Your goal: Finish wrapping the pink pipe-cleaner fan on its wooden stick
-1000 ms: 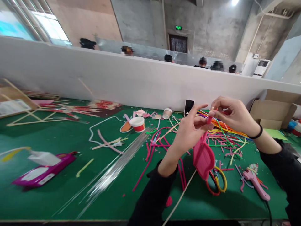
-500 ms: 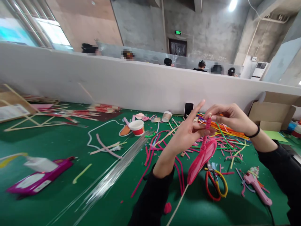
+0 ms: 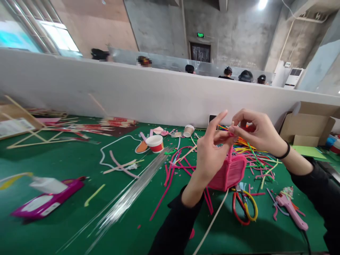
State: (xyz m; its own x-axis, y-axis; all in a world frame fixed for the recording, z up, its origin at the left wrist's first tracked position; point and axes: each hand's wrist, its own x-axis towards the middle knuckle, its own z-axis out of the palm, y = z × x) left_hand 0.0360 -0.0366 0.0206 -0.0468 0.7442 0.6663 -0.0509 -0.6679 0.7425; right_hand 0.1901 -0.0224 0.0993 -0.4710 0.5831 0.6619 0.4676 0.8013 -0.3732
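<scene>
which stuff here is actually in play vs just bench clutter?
In play: left hand and right hand, both pinching the top of the pink pipe-cleaner piece; its stick.
Lying about: scissors, glue gun, paper cup, wipes pack, wire bundle.

pink woven piece (image 3: 230, 171), green table (image 3: 66, 166), red-yellow scissors (image 3: 245, 207)

Green lit sign (image 3: 200, 35) on the concrete wall above the dark doorway (image 3: 200, 53): glowing marks, too small to read. White label on the magenta packet (image 3: 45, 202) on the counter (image 3: 66, 166): blurred, unreadable. Printed sheet (image 3: 12, 125) far left: print illegible. Nothing else lettered.
</scene>
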